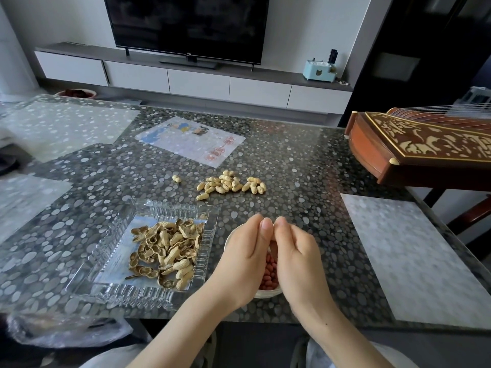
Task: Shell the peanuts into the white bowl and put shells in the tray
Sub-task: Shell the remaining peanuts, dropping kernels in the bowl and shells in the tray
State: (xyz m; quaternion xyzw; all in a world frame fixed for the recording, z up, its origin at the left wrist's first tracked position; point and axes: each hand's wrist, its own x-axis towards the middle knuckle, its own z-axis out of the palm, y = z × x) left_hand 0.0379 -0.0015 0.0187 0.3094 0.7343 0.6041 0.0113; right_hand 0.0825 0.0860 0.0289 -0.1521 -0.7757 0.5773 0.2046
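Note:
My left hand and my right hand are held together over the white bowl, fingers curled inward and thumb tips meeting at the top. They pinch something pale between them, apparently a peanut, though it is mostly hidden. Red kernels lie in the bowl under the hands. To the left stands the clear glass tray, holding a heap of empty shells. A pile of unshelled peanuts lies on the table beyond the bowl, with a stray peanut to its left.
A wooden zither juts over the table's right side. A printed sheet lies under the table cover at the back, and a pale mat at the right. A plastic bag sits below the front left edge.

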